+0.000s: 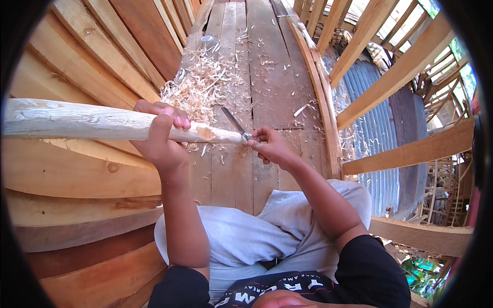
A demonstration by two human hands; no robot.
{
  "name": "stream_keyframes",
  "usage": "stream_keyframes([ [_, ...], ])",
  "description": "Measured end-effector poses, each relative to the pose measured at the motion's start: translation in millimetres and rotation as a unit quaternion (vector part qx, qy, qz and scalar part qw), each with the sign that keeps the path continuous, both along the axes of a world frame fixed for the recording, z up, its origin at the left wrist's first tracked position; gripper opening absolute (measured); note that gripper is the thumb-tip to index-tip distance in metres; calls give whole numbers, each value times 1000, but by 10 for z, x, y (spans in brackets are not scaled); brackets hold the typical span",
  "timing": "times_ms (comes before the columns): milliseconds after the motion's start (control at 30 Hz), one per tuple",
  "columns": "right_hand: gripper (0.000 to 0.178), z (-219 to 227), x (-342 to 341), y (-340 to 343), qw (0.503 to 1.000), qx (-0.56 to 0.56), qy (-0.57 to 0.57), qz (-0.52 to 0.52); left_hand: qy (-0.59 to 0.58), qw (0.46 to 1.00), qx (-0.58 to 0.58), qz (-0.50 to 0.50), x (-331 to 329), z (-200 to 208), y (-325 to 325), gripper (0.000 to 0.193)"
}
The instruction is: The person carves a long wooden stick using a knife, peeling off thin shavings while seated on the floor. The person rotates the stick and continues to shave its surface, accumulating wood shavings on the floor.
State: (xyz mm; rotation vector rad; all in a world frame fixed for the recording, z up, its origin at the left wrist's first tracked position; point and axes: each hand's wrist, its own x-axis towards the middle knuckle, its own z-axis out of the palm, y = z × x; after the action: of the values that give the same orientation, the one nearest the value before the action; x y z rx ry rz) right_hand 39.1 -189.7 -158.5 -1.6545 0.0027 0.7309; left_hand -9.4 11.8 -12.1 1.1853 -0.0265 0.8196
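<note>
A long, pale wooden pole (77,119), stripped of bark, runs in from the left edge and tapers to its tip near the middle. My left hand (163,131) is wrapped round the pole a short way back from that tip. At the tip, my right hand (269,147) grips a small knife (235,123), its dark blade pointing up and to the left. The knife's lower end meets the pole's tip. My right fingers cover most of its handle.
Curly wood shavings (197,84) lie heaped on the plank floor (275,87), with a small clear cup (208,41) beyond. Stacked boards (92,174) line the left. A slatted wooden railing (395,154) stands on the right, with corrugated metal sheets (377,138) below it.
</note>
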Motion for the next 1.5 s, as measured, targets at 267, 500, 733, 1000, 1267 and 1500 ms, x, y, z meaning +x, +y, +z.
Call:
stream_keyframes([
  [267,19,62,54,-187,989,35,141,40,-5,999,18,-26,-3,59,-190,13],
  [500,21,-30,26,-111,1000,3,13,17,-23,998,26,-43,16,106,-299,14],
  [733,27,-360,-110,-126,975,114,191,8,-48,997,8,-60,48,84,-349,10],
  [1000,53,-658,-112,-41,983,-38,178,-24,-32,998,8,-56,46,93,-439,12],
  [1267,56,-331,-170,126,967,-194,-155,-61,-54,997,-3,-54,76,81,-454,11],
  [1500,52,175,-236,209,958,-229,-172,15,-45,998,-11,-42,54,86,-391,11],
])
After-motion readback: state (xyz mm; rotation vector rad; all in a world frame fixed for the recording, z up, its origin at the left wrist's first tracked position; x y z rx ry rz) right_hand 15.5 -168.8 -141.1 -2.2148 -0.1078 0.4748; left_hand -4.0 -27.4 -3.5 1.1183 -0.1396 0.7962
